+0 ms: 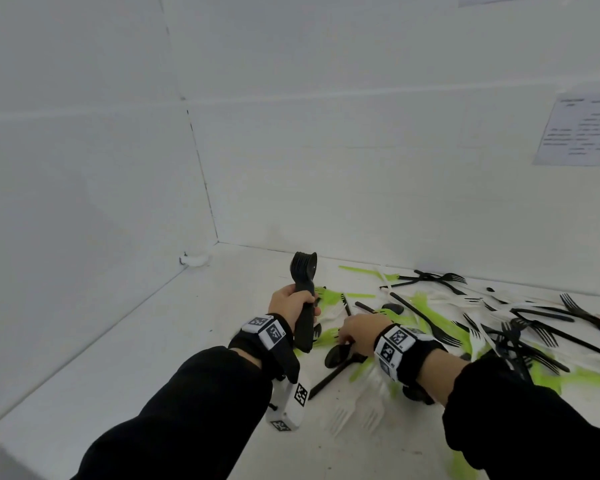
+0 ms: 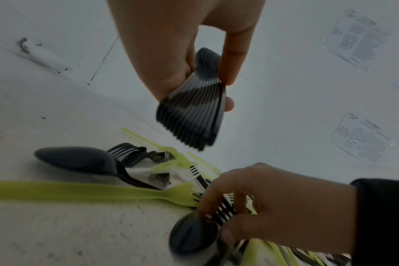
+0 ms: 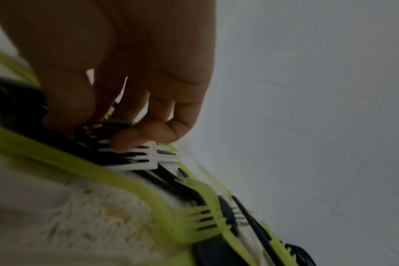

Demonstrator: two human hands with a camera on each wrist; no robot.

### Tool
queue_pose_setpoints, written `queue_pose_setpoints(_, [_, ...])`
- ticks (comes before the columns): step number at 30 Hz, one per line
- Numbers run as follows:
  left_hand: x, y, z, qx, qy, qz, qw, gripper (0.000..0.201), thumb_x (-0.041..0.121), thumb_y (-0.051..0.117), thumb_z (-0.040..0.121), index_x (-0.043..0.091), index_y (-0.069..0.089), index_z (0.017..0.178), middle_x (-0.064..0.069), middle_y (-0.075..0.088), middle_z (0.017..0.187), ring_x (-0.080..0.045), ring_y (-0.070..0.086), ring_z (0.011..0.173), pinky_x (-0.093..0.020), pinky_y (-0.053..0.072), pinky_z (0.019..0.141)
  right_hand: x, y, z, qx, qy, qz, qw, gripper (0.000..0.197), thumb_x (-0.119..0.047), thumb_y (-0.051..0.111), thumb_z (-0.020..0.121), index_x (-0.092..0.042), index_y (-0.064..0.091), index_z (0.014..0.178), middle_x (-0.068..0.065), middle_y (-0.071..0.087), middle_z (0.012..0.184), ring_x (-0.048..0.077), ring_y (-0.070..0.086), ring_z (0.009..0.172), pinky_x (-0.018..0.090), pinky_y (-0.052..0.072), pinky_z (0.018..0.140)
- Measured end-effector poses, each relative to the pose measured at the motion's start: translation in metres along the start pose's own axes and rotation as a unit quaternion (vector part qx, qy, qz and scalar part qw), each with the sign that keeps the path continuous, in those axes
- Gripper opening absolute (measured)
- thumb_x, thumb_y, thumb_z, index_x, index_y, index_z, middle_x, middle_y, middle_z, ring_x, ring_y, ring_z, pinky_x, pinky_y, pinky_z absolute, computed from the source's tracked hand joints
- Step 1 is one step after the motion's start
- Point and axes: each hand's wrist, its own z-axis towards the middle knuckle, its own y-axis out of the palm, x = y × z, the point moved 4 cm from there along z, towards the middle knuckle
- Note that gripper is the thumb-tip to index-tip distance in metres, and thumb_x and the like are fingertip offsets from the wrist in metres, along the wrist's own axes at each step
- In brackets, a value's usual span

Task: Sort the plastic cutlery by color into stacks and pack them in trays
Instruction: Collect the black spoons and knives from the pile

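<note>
Nested black spoons (image 1: pixel 305 296), upright, left hand (image 1: pixel 289 304)

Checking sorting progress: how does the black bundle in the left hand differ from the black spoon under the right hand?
The black bundle is many nested pieces; the black spoon is one. The bundle stands upright, clear of the table, gripped by the left hand; the spoon lies flat in the mixed pile, the right hand's fingertips on it. Both are black plastic.
</note>
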Motion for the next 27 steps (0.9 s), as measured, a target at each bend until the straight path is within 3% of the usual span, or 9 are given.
queue_pose_setpoints(4, [0.003,-0.012,0.002,0.005,0.006,-0.009,1.000,0.019,-0.010,0.045,0.086,0.002,0.054,0.075,-0.011,0.053,0.067,-0.015,0.053,0.036,-0.020,0.045,0.039,0.000,0.001,0.011,-0.037,0.032,-0.070,0.996,0.034,-0.024,0.061,0.087,-0.026,0.058,0.121,0.001,0.052,0.129,0.023,0.051,0.120,0.035,0.044,0.090])
queue_pose_setpoints(7, [0.003,-0.019,0.006,0.013,0.007,-0.007,1.000,0.018,-0.008,0.046,0.086,0.004,0.056,0.076,-0.010,0.055,0.070,-0.015,0.055,0.039,-0.022,0.046,0.041,0.004,-0.001,0.016,-0.013,0.041,-0.082,0.996,0.032,-0.031,0.053,0.092,-0.022,0.059,0.121,0.003,0.051,0.130,0.025,0.049,0.121,0.038,0.040,0.094])
queue_pose_setpoints(9, [0.002,-0.022,0.008,0.018,0.006,-0.007,1.000,0.019,-0.008,0.046,0.086,0.004,0.055,0.075,-0.010,0.054,0.069,-0.015,0.055,0.038,-0.022,0.045,0.041,0.008,-0.004,0.017,0.028,0.032,-0.059,0.997,0.032,-0.032,0.043,0.096,-0.022,0.055,0.123,0.003,0.047,0.132,0.025,0.041,0.125,0.039,0.034,0.099])
queue_pose_setpoints(11, [0.002,-0.025,0.010,0.021,0.004,-0.006,1.000,0.018,-0.008,0.046,0.086,0.004,0.055,0.075,-0.010,0.054,0.070,-0.015,0.055,0.038,-0.022,0.045,0.041,0.012,-0.014,0.018,0.114,0.039,-0.029,0.992,0.033,-0.034,0.036,0.098,-0.022,0.052,0.124,0.000,0.045,0.132,0.024,0.036,0.124,0.038,0.028,0.101])
queue_pose_setpoints(15, [0.005,-0.033,0.014,0.031,0.008,-0.007,0.999,0.018,-0.008,0.045,0.086,0.003,0.055,0.077,-0.008,0.055,0.071,-0.014,0.055,0.039,-0.023,0.045,0.042,0.017,-0.043,0.025,0.239,0.083,0.133,0.958,0.026,-0.026,0.029,0.101,-0.015,0.048,0.116,0.002,0.058,0.103,0.024,0.050,0.099,0.035,0.029,0.092])
queue_pose_setpoints(18, [0.006,-0.040,0.016,0.047,0.010,-0.016,0.999,0.019,-0.009,0.045,0.086,0.003,0.055,0.077,-0.008,0.055,0.071,-0.014,0.055,0.038,-0.022,0.044,0.042,0.007,-0.051,0.038,0.272,0.036,0.294,0.915,0.025,-0.020,0.035,0.100,-0.006,0.049,0.116,0.008,0.056,0.087,0.024,0.051,0.081,0.030,0.032,0.072])
queue_pose_setpoints(21, [0.006,-0.047,0.017,0.064,0.011,-0.032,0.997,0.019,-0.010,0.044,0.085,0.002,0.055,0.075,-0.011,0.053,0.067,-0.015,0.053,0.035,-0.020,0.042,0.041,-0.021,-0.032,0.054,0.174,-0.008,0.346,0.922,0.022,-0.028,0.052,0.093,-0.010,0.051,0.106,0.004,0.052,0.084,0.019,0.047,0.077,0.025,0.032,0.068])
queue_pose_setpoints(24, [0.006,-0.054,0.020,0.074,0.009,-0.039,0.996,0.020,-0.011,0.043,0.085,0.001,0.053,0.073,-0.011,0.052,0.066,-0.016,0.051,0.034,-0.020,0.041,0.039,-0.052,-0.011,0.068,0.054,-0.065,0.201,0.976,0.023,-0.026,0.065,0.082,-0.007,0.060,0.094,0.006,0.054,0.082,0.018,0.050,0.078,0.022,0.034,0.068])
queue_pose_setpoints(27, [0.005,-0.058,0.022,0.078,0.007,-0.036,0.996,0.020,-0.011,0.043,0.085,0.002,0.054,0.074,-0.009,0.053,0.069,-0.015,0.051,0.036,-0.021,0.041,0.040,-0.062,-0.012,0.070,0.005,-0.095,0.111,0.989,0.023,-0.019,0.063,0.081,-0.007,0.068,0.100,0.014,0.063,0.090,0.023,0.054,0.081,0.023,0.036,0.069])
